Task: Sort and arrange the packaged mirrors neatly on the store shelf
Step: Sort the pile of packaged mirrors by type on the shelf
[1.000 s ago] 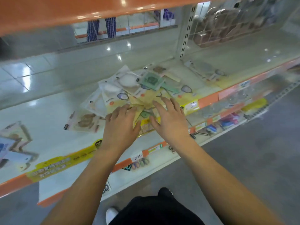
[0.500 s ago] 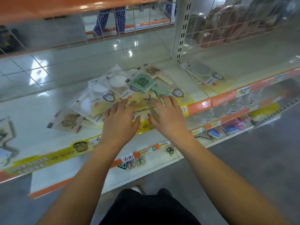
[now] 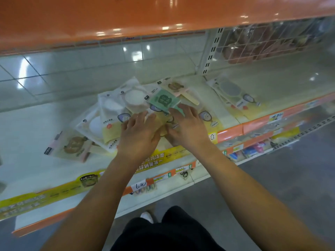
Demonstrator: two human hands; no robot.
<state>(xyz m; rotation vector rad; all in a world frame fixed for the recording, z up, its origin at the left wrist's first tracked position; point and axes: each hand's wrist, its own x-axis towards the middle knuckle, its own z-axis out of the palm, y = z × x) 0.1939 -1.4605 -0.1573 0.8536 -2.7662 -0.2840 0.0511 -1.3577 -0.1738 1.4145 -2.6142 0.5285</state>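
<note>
Store shelf, cream, under orange board. Green hand mirror packet on top of pile of packaged mirrors, handle toward front-right; hardly moved since a second ago, pile not yet squared. Left hand and right hand flat, fingers spread, pressing on pile, thumbs nearly touching.

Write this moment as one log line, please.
step: sorting mirrors | left hand: flat on pile of packaged mirrors | right hand: flat on pile | green mirror: on top

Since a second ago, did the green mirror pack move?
Cannot tell: the camera shifted. The green mirror pack lies atop the pile, same spot relative to the shelf upright.
</note>
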